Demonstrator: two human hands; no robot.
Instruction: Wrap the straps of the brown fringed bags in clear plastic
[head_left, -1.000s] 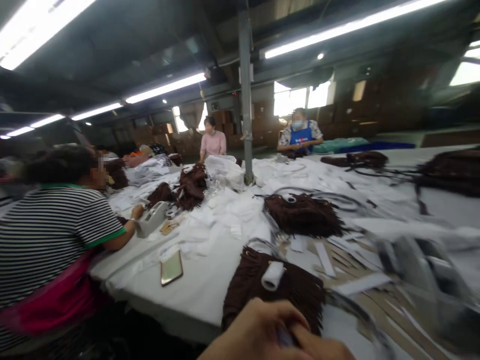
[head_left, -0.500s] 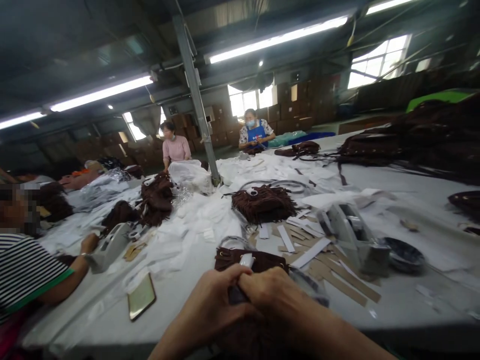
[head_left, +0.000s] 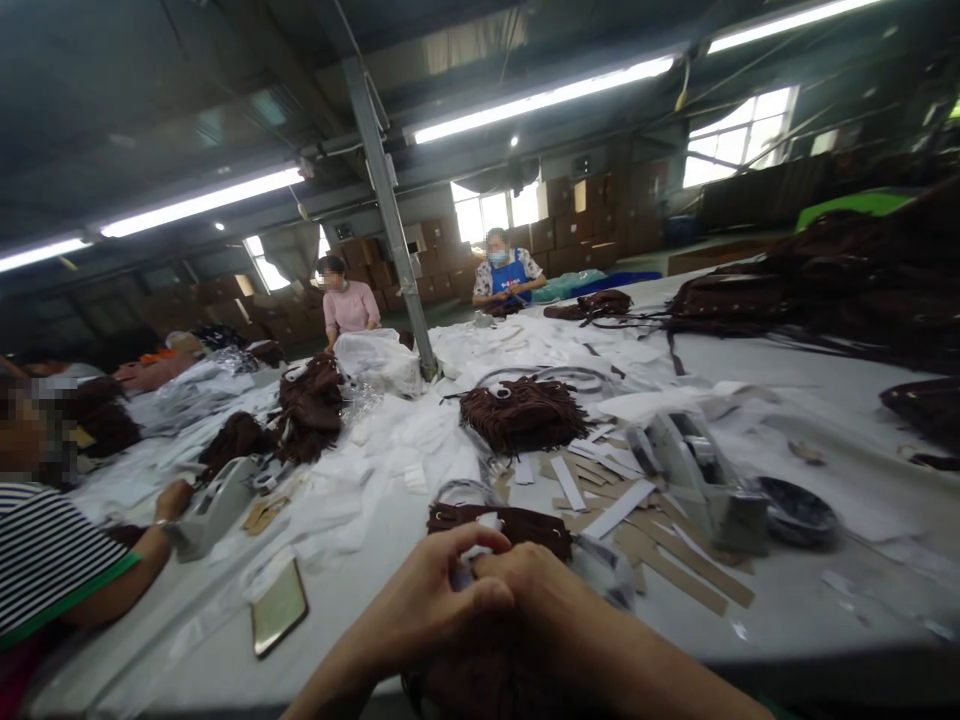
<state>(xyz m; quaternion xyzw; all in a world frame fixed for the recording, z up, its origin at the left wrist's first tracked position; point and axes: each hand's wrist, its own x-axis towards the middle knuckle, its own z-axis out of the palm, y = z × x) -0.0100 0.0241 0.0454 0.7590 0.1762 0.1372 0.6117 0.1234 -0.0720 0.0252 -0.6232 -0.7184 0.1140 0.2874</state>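
A dark brown bag (head_left: 514,522) with gold eyelets lies on the table just beyond my hands, and dark brown material also shows beneath my wrists. My left hand (head_left: 442,580) curves over it, thumb and index finger bent towards the right hand. My right hand (head_left: 544,595) is closed against the left one, its fingertips hidden. A small white piece (head_left: 490,521) shows above the left fingers, and something pale shows in the gap between the hands. What the fingers grip is mostly hidden. Clear plastic (head_left: 604,570) sits right of the bag.
A fringed brown bag (head_left: 521,412) lies ahead. Cardboard strips (head_left: 675,560), a grey tape dispenser (head_left: 705,480) and a black roll (head_left: 795,510) are right. A phone (head_left: 279,607), another dispenser (head_left: 217,505) and a co-worker's striped sleeve (head_left: 60,560) are left. A post (head_left: 394,220) stands behind.
My left hand has turned slightly, with its index finger raised and a wider gap to the thumb. The hands stay together over the bag. The view has shifted a little.
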